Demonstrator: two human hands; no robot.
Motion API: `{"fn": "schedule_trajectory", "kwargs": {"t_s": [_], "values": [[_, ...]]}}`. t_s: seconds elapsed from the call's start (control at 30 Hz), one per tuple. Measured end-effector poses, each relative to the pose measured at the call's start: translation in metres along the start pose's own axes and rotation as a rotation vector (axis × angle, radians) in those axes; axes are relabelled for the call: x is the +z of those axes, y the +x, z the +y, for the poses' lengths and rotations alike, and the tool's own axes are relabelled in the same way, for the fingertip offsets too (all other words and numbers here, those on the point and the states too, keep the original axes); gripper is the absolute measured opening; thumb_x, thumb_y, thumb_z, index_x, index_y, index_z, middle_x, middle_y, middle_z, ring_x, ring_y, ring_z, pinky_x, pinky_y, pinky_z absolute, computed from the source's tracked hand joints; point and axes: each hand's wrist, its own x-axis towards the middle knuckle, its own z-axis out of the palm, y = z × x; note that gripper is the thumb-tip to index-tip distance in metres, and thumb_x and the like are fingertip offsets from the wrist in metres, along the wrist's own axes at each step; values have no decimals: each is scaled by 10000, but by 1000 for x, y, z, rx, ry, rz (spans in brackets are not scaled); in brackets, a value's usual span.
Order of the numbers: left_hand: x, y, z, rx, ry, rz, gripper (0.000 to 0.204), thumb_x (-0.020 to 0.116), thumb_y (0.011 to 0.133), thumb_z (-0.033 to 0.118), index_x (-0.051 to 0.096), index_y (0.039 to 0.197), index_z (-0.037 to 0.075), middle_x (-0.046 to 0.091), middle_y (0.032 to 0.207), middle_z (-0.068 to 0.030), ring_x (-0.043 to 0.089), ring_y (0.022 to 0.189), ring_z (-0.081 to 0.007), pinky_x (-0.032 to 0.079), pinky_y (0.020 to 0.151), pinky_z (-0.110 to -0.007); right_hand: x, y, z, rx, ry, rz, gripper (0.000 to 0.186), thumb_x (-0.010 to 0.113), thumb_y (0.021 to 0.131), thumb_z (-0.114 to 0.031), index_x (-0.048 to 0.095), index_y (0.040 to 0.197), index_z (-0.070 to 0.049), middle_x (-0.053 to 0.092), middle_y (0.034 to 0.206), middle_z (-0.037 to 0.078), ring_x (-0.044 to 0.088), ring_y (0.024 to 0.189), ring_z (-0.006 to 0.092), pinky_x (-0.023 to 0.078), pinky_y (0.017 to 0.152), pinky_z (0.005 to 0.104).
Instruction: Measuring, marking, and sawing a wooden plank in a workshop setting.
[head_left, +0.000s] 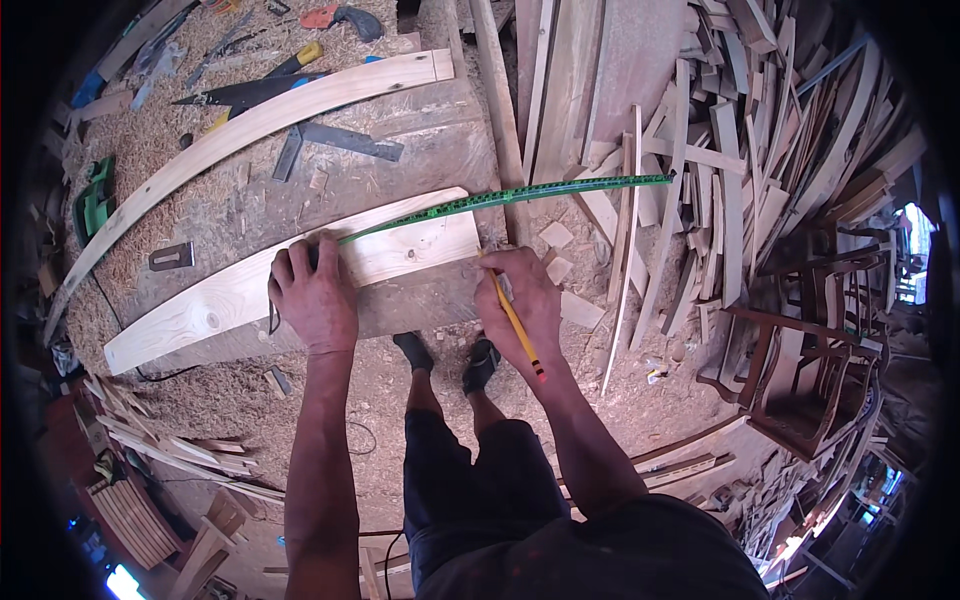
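Note:
A pale curved wooden board [400,247] lies on the workbench in front of me. My left hand [318,290] is closed over its middle, fingers curled around a tape measure whose case is mostly hidden under them. From there the green tape blade [490,197] runs right, over the board and past its end, its tip in the air. A dark strap hangs beside the left hand. My right hand [525,305] grips a yellow pencil [518,325], with its writing end at the board's right end.
A longer curved board [270,118] arcs across the bench behind, near a handsaw [240,95], a metal try square [345,140] and a plane iron [171,257]. Offcuts [740,150] are heaped at the right, with wooden chairs [800,370] below. Shavings cover the floor.

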Motion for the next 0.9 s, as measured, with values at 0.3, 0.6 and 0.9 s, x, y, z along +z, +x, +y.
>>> {"fn": "schedule_trajectory", "kwargs": {"t_s": [0.3,0.6,0.9], "values": [[2,1,5,-3,-3,2,374,784,934,235,748,1305,210,646,1228,-66,604,1250,-328,497,1021,-563,9,3,19,-93,16,32,326,740,929,-37,736,1254,-54,755,1158,184,770,1045,399,623,912,455],[3,1,7,6,6,5,383,782,935,226,749,1316,209,647,1223,-65,609,1250,-328,500,1016,-550,10,12,27,-149,17,10,400,731,927,-25,735,1326,-40,771,1250,204,781,1087,389,638,932,431],[0,2,6,27,37,23,369,751,970,244,731,1337,216,648,1227,-57,615,1253,-327,531,974,-534,6,13,28,-127,96,-7,402,754,926,-19,738,1327,-33,772,1255,207,788,1090,381,643,928,420]]}}
